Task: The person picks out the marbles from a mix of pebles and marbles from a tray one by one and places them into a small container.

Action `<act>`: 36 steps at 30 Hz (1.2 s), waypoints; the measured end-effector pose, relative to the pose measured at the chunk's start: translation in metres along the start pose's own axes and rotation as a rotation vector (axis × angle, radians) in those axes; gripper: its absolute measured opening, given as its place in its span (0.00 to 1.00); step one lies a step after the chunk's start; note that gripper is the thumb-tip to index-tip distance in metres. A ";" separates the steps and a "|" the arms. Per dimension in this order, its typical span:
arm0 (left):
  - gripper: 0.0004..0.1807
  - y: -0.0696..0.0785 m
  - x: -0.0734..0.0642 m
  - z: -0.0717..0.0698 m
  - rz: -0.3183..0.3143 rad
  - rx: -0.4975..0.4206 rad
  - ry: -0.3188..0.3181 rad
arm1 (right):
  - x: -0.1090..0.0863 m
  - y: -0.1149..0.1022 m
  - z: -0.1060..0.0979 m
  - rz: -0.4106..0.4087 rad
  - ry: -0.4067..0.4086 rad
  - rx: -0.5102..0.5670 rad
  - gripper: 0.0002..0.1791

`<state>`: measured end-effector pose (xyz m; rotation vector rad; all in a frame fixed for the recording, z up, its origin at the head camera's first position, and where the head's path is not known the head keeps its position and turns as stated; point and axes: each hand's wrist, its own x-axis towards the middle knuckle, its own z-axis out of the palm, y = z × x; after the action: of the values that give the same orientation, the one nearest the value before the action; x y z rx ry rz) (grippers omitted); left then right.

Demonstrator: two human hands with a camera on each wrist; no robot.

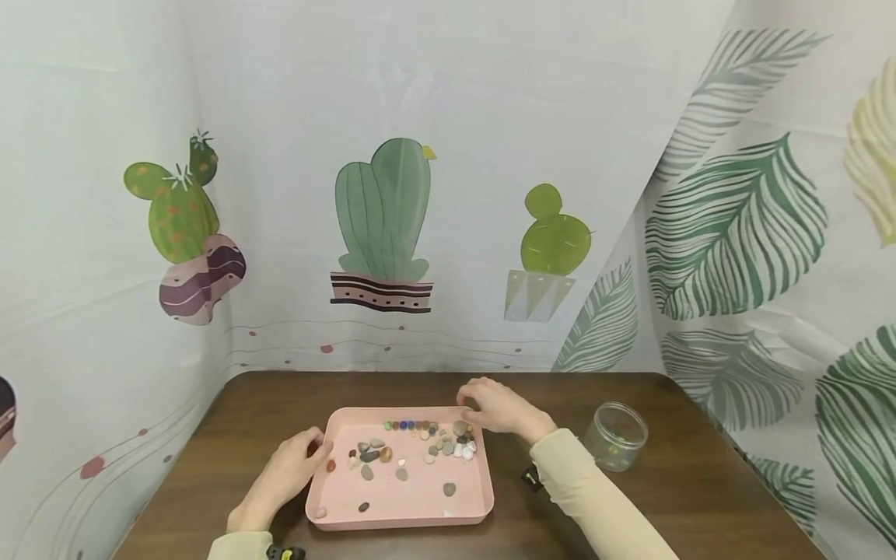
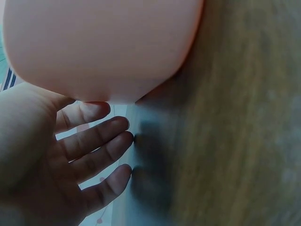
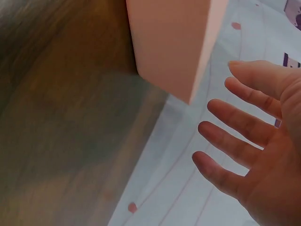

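Note:
A shallow pink tray (image 1: 409, 505) stands on the table, holding scattered pebbles and a short row of coloured round beads (image 1: 411, 425) along its far side. White stones (image 1: 467, 450) cluster near its right wall. My left hand (image 1: 287, 469) is at the tray's left edge. In the left wrist view, that hand (image 2: 61, 155) has loosely extended fingers beside the tray wall (image 2: 103, 52), which hides part of the thumb. My right hand (image 1: 498, 407) hovers by the far right corner. The right wrist view shows this hand (image 3: 256, 127) with spread fingers, apart from the tray wall (image 3: 169, 42) and holding nothing.
A clear round jar (image 1: 617, 437) with a few small things inside stands right of the tray, beyond the right forearm. The dark wooden table (image 1: 231, 428) ends at hanging cloth printed with cacti and leaves, behind and on both sides.

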<state>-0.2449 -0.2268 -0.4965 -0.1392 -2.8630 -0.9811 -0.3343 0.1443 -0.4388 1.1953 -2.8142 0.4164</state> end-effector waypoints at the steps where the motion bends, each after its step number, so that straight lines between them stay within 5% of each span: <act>1: 0.07 0.000 0.000 0.000 0.001 -0.003 -0.001 | 0.002 -0.001 0.001 0.002 -0.012 0.007 0.08; 20: 0.07 0.002 0.001 0.001 -0.023 -0.006 -0.010 | 0.034 -0.019 0.029 -0.072 -0.159 -0.069 0.08; 36: 0.07 0.001 0.000 0.000 -0.006 -0.007 0.003 | 0.044 -0.034 0.043 -0.037 -0.196 -0.135 0.06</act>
<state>-0.2443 -0.2257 -0.4962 -0.1296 -2.8587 -0.9917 -0.3387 0.0799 -0.4655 1.3237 -2.9190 0.1103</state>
